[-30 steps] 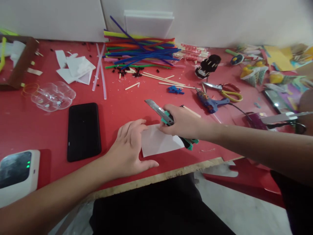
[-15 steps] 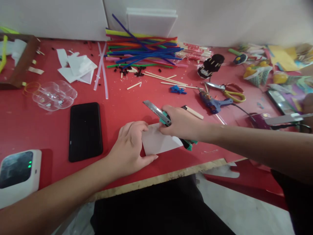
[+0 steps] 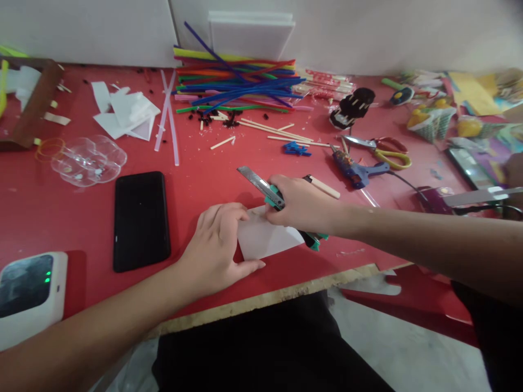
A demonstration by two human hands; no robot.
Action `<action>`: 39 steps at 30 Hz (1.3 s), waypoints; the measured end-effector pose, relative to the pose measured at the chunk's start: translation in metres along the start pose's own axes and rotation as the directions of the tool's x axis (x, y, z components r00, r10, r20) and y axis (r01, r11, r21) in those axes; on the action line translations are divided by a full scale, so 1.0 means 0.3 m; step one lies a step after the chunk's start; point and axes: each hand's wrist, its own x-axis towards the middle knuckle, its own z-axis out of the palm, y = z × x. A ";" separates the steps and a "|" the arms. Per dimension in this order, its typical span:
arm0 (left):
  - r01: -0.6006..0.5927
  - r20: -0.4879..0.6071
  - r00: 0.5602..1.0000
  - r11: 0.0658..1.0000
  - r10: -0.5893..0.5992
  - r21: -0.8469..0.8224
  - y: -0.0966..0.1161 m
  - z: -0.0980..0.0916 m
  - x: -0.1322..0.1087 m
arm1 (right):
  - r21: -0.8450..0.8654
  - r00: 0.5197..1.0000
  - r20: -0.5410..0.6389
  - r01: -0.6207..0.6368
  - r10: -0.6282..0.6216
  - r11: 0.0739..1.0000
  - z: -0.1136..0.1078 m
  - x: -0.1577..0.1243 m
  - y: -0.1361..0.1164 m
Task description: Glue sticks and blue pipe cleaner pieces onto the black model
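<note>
A white piece of card or foam sheet (image 3: 267,240) lies flat on the red table near its front edge. My left hand (image 3: 218,247) grips the card's left end, curled fingers at the far side and thumb at the near side. My right hand (image 3: 300,204) is closed around a green and black utility knife (image 3: 275,197), over the card's far right part. The knife's long bare blade points to the far left, raised above the card. Its handle end shows below my right palm, and the palm hides part of the card.
Left of my hands lie a black phone (image 3: 141,220) and a white device (image 3: 35,294). Colourful pipe cleaners (image 3: 241,81), white scraps (image 3: 126,111) and thin sticks (image 3: 278,130) lie behind. A glue gun (image 3: 357,170) and scissors (image 3: 388,149) are at right. The wooden table edge (image 3: 281,296) is close.
Both hands, the knife and the card keep nearly the same places. The view has shifted very slightly.
</note>
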 end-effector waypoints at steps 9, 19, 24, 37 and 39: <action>0.029 -0.095 0.995 0.999 -0.032 -0.036 0.016 -0.029 0.020 | -0.016 0.999 -0.017 0.035 -0.036 0.999 0.008 0.019 0.011; 0.068 -0.126 0.990 0.998 -0.069 -0.007 0.017 0.001 0.015 | -0.020 0.999 -0.011 0.043 -0.043 0.999 0.001 0.024 0.015; 0.135 -0.127 0.982 0.990 -0.139 -0.035 0.016 -0.002 0.013 | -0.026 0.999 0.006 0.040 -0.040 0.999 -0.006 0.025 0.011; -0.233 -0.012 0.971 0.956 0.239 0.176 0.067 0.000 -0.005 | -0.018 0.998 0.005 0.057 -0.057 0.998 -0.008 0.023 0.009; -0.258 -0.010 0.963 0.938 0.268 0.230 0.078 0.006 -0.008 | -0.021 0.999 0.004 0.054 -0.054 0.998 -0.007 0.024 0.011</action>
